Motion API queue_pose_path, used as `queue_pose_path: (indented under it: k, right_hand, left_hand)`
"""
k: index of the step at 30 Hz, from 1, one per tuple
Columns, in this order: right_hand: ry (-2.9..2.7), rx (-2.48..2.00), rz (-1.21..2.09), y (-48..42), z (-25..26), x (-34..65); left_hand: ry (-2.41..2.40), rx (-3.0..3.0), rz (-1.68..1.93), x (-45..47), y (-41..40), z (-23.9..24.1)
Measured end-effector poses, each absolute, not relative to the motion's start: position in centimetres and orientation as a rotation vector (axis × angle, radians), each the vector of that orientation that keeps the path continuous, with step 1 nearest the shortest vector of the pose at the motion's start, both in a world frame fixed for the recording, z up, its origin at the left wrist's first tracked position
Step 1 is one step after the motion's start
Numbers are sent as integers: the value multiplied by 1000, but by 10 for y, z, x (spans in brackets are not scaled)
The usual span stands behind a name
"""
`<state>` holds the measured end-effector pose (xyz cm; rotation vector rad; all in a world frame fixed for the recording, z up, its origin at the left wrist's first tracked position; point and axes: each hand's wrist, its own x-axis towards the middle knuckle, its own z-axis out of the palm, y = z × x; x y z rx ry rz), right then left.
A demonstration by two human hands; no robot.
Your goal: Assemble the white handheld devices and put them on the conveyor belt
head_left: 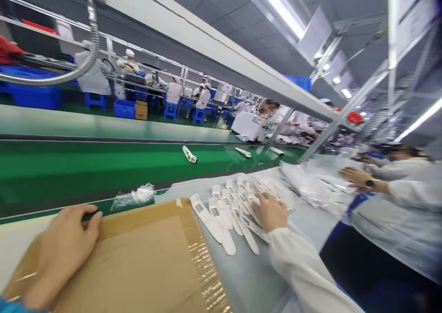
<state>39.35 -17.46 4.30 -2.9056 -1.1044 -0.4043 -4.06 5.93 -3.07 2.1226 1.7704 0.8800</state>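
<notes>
I have my right hand point(271, 214) bent down over a loose heap of flat, white, tongue-shaped pieces with rectangular cut-outs point(209, 218); the heap lies under its fingertips and spreads to its left. The fingertips are hidden there, so I cannot tell whether they pinch a piece. My left hand point(69, 244) rests palm down on a brown, taped cardboard box point(138, 267), thumb spread from the forefinger. Beyond that hand, to its right, lies crumpled clear plastic wrap point(138, 194). Farther out runs a green conveyor belt point(86, 165), where slim white parts with dark ends point(189, 154) lie well apart. I judge the work to be partway along: many pieces are loose by my right hand, none visibly stacked. To that hand's right, a co-worker's hand with a dark watch point(355, 177) is near clear plastic bags point(311, 188).
</notes>
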Motion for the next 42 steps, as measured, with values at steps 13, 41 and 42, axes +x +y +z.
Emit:
queue_pose_path:
  k: [13, 41, 42]
  right_hand:
    - [-1841, -1756, 29, -54, 1, 181]
    - [-1544, -1999, -10, 50, 16, 288]
    - [-1505, -2056, -17, 68, 16, 293]
  left_hand:
    - [1755, 2183, 936, -33, 43, -20]
    - [1687, 2226, 1073, -17, 11, -10]
    - [1675, 2212, 1097, -16, 12, -11]
